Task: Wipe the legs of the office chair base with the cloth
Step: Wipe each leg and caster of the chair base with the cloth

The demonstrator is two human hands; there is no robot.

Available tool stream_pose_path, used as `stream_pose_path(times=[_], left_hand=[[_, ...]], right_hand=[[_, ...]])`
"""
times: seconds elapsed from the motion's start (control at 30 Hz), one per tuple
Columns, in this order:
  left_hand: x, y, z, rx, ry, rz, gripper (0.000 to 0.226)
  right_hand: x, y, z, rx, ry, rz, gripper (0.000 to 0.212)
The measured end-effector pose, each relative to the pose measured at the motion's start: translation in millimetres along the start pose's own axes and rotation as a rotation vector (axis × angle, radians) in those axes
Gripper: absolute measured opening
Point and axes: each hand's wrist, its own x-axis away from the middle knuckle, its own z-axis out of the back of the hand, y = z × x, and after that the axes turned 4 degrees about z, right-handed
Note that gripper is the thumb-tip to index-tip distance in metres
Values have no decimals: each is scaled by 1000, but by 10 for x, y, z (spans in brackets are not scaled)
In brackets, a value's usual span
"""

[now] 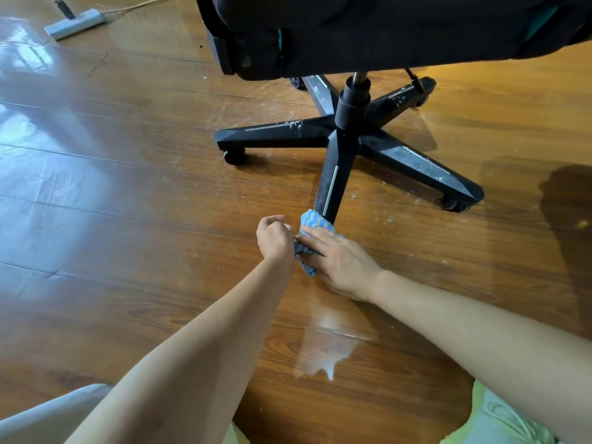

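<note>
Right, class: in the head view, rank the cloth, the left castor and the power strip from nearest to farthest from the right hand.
1. Cloth: under the right hand's fingers, at the near leg's tip.
2. Left castor: farther back, to the left.
3. Power strip: on the floor at the far left, by the top edge of the picture.
</note>
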Motion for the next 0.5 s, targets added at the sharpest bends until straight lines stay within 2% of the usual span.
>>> stream_pose_path(times=[0.13, 0.23, 0.3, 0.5], left_hand=[[30, 64, 23, -7, 35, -19, 43], [45, 145, 27, -1, 20, -23, 42], [46, 176, 24, 6, 20, -29, 42], [43, 154, 40, 21, 29, -17, 40]], right_hand=[[110, 23, -61, 54, 74, 43, 30], [254, 214, 27, 86, 3, 237, 22], [231, 323, 134, 85, -41, 297, 24], [-62, 125, 223, 46, -59, 191, 24]])
